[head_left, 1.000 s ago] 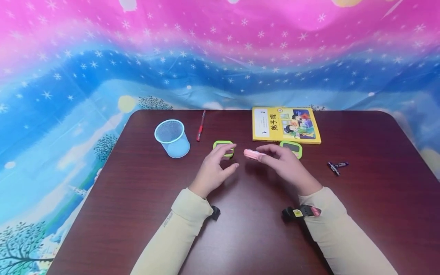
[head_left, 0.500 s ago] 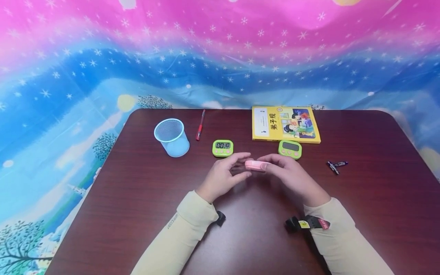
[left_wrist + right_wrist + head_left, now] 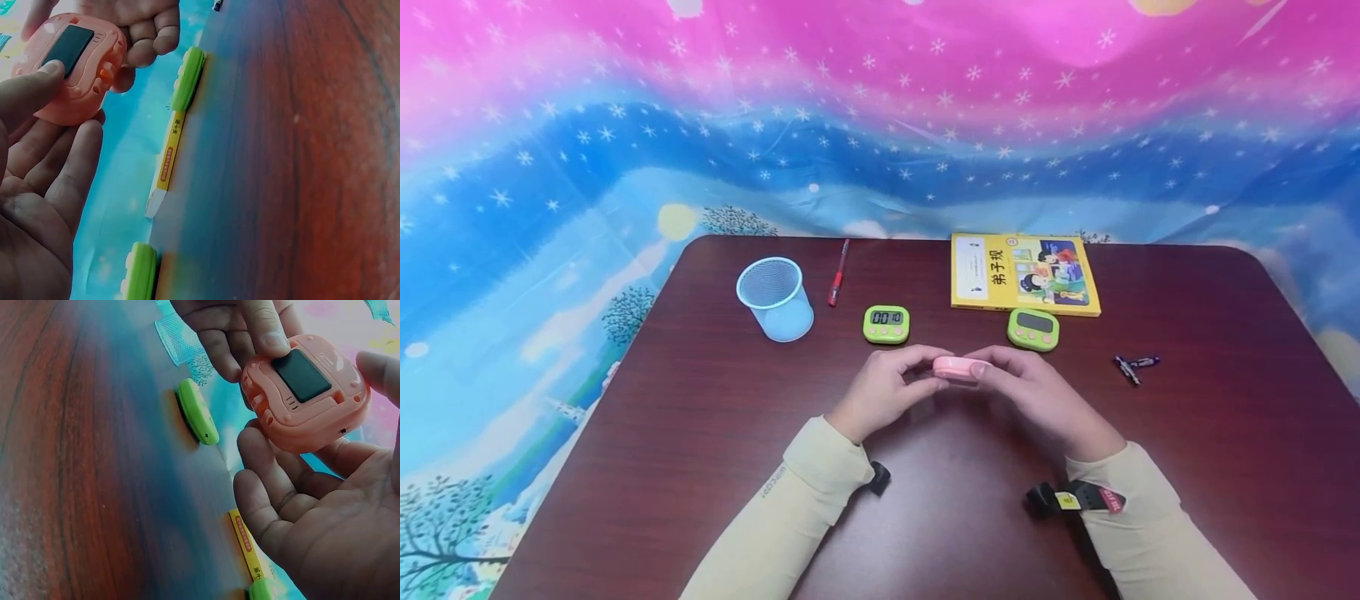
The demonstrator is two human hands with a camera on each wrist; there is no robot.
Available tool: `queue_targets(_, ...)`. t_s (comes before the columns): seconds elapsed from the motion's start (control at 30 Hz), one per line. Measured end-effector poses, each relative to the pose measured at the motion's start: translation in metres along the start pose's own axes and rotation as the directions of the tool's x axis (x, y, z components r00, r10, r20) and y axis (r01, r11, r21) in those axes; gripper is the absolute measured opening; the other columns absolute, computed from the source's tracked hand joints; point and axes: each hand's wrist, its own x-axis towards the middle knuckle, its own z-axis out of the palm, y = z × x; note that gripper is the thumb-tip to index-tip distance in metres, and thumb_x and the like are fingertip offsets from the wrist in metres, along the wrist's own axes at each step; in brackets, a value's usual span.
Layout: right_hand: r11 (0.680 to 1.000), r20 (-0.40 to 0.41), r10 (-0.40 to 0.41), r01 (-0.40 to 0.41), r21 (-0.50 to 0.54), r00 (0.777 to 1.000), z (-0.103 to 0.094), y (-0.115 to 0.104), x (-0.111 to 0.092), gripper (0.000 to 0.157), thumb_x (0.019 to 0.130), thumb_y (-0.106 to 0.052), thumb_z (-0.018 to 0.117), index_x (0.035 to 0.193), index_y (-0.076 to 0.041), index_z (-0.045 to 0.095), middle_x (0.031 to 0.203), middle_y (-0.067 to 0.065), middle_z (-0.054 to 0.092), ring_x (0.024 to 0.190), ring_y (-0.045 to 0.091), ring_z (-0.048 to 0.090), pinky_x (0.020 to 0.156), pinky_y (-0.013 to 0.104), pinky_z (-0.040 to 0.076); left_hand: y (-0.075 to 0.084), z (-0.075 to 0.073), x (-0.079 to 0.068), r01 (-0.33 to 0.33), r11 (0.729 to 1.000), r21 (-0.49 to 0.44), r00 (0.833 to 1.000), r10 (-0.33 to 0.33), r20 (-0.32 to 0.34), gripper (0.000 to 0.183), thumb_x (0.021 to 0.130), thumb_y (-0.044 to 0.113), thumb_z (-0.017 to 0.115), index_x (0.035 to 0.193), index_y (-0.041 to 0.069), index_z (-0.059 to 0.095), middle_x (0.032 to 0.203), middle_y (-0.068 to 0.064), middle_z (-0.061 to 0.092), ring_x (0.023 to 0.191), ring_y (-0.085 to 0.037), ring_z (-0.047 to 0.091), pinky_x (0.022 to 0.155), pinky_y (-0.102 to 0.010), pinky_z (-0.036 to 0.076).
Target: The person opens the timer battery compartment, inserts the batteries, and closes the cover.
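Note:
Between my two hands is a pink digital timer [image 3: 957,368], its back turned to the wrist cameras with a dark rectangular pad. My left hand [image 3: 883,390] pinches its left end; in the left wrist view the thumb [image 3: 31,94] lies over the pad's edge, fingers beneath. At the other end my right hand [image 3: 1045,398] grips it, fingers [image 3: 262,462] under the body and thumb at the edge. Beyond the hands, a green timer [image 3: 886,324] showing digits lies to the left. A second green timer [image 3: 1033,329] with a blank screen lies to the right.
A light blue mesh pen cup [image 3: 782,312] stands at the left of the dark wooden table [image 3: 647,450], with a red pen [image 3: 838,275] beside it. A yellow book [image 3: 1026,275] lies at the back, behind the right green timer. Two short dark sticks [image 3: 1131,367] lie at right.
My left hand has come in from apart and now holds the pink timer's left end. The right hand has brought the timer slightly nearer to me, uncovering both green timers.

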Motion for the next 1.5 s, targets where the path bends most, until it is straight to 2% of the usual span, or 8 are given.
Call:
queue_targets(0.2, 0.996, -0.085, -0.082, 0.080, -0.031, 0.993, 0.004, 0.001, -0.001, 0.032, 0.102, -0.031, 0.060, 0.124, -0.008, 0.066, 0.115, 0.006, 0.067, 0.106, 0.025, 0.056, 0.092, 0.037, 0.048, 0.001, 0.000, -0.002, 0.113, 0.985, -0.131, 0.993, -0.107, 0.053, 0.034, 0.089, 0.011, 0.077, 0.123, 0.008, 0.070, 0.107, 0.000, 0.073, 0.094, -0.007, 0.069, 0.082, -0.024, 0.058)
queue_targets(0.43, 0.967, -0.265, -0.253, 0.251, -0.043, 0.931, 0.016, 0.002, -0.005, 0.031, 0.099, -0.017, 0.065, 0.128, -0.005, 0.063, 0.114, 0.006, 0.066, 0.101, 0.018, 0.060, 0.081, 0.020, 0.054, 0.005, 0.001, 0.000, 0.174, 0.931, -0.320, 0.985, -0.162, 0.064, 0.034, 0.091, 0.006, 0.074, 0.124, 0.001, 0.068, 0.111, -0.012, 0.072, 0.099, -0.016, 0.071, 0.086, -0.028, 0.059)
queue_targets(0.57, 0.967, -0.281, -0.235, 0.253, 0.027, 0.930, 0.023, 0.002, -0.004, 0.035, 0.101, -0.018, 0.062, 0.135, -0.009, 0.059, 0.117, 0.009, 0.064, 0.097, 0.023, 0.062, 0.075, 0.024, 0.058, 0.010, 0.006, 0.001, 0.221, 0.865, -0.450, 0.974, -0.216, 0.063, 0.034, 0.092, 0.003, 0.071, 0.125, -0.003, 0.064, 0.112, -0.021, 0.069, 0.094, -0.019, 0.072, 0.085, -0.034, 0.060)
queue_targets(0.73, 0.975, -0.310, -0.188, 0.215, 0.054, 0.932, 0.031, 0.005, -0.001, 0.032, 0.104, -0.020, 0.056, 0.135, -0.011, 0.056, 0.100, 0.016, 0.062, 0.065, 0.025, 0.062, 0.055, 0.032, 0.057, 0.013, 0.016, 0.002, 0.288, 0.776, -0.562, 0.954, -0.286, 0.094, 0.031, 0.097, 0.003, 0.065, 0.126, -0.007, 0.060, 0.112, -0.026, 0.068, 0.085, -0.020, 0.073, 0.077, -0.041, 0.063)
queue_targets(0.83, 0.980, -0.335, -0.181, 0.200, 0.023, 0.925, 0.034, 0.009, 0.000, 0.028, 0.105, -0.016, 0.053, 0.131, -0.005, 0.057, 0.091, 0.017, 0.061, 0.053, 0.023, 0.057, 0.049, 0.034, 0.054, 0.012, 0.021, 0.001, 0.315, 0.777, -0.544, 0.944, -0.315, 0.096, 0.031, 0.098, 0.005, 0.064, 0.126, -0.006, 0.059, 0.112, -0.023, 0.069, 0.083, -0.021, 0.073, 0.073, -0.040, 0.063)
queue_targets(1.03, 0.986, -0.362, -0.156, 0.164, -0.008, 0.919, 0.035, 0.016, 0.002, 0.025, 0.104, -0.016, 0.055, 0.126, -0.004, 0.058, 0.095, 0.013, 0.065, 0.057, 0.022, 0.061, 0.053, 0.033, 0.057, 0.011, 0.027, 0.000, 0.307, 0.806, -0.507, 0.949, -0.300, 0.097, 0.034, 0.099, 0.006, 0.062, 0.130, -0.006, 0.056, 0.111, -0.021, 0.070, 0.084, -0.029, 0.074, 0.072, -0.038, 0.063)
queue_targets(1.23, 0.989, -0.375, -0.141, 0.144, -0.020, 0.916, 0.034, 0.027, 0.003, 0.024, 0.103, -0.015, 0.057, 0.124, -0.004, 0.060, 0.098, 0.013, 0.067, 0.060, 0.019, 0.062, 0.054, 0.028, 0.056, 0.005, 0.035, 0.000, 0.328, 0.796, -0.509, 0.942, -0.314, 0.116, 0.033, 0.100, 0.008, 0.062, 0.129, -0.006, 0.056, 0.110, -0.020, 0.071, 0.081, -0.029, 0.074, 0.072, -0.036, 0.063)
queue_targets(1.5, 0.986, -0.361, -0.131, 0.159, 0.049, 0.923, 0.039, 0.039, 0.011, 0.021, 0.103, -0.012, 0.057, 0.122, -0.006, 0.061, 0.099, 0.013, 0.067, 0.059, 0.019, 0.062, 0.052, 0.029, 0.056, -0.006, 0.039, -0.001, 0.346, 0.775, -0.529, 0.934, -0.338, 0.116, 0.035, 0.101, 0.007, 0.060, 0.132, -0.007, 0.054, 0.110, -0.020, 0.070, 0.083, -0.031, 0.074, 0.073, -0.037, 0.063)
